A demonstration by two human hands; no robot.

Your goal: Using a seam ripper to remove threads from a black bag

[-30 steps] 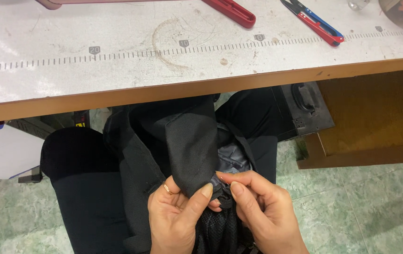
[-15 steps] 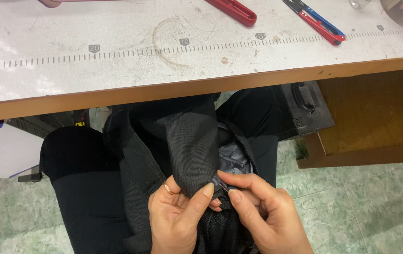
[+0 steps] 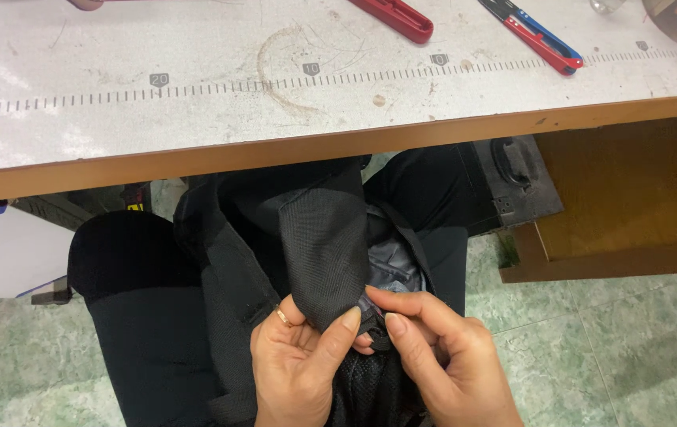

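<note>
A black fabric bag piece lies in my lap, below the table edge, with a grey lining showing inside it. My left hand, wearing a ring, pinches the lower end of a black fabric flap between thumb and fingers. My right hand meets it from the right, fingertips closed on the same spot where a small dark zipper part sits. Black mesh shows between the two hands, partly hidden by them.
A white worktable with a printed ruler scale and a wooden edge spans the top. On it lie a red tool and a red-and-blue tool. A black pedal and wooden cabinet stand right, above green tile floor.
My right hand has shifted slightly and its fingertips have closed tighter on the flap's end beside my left thumb. The fabric has barely moved.
</note>
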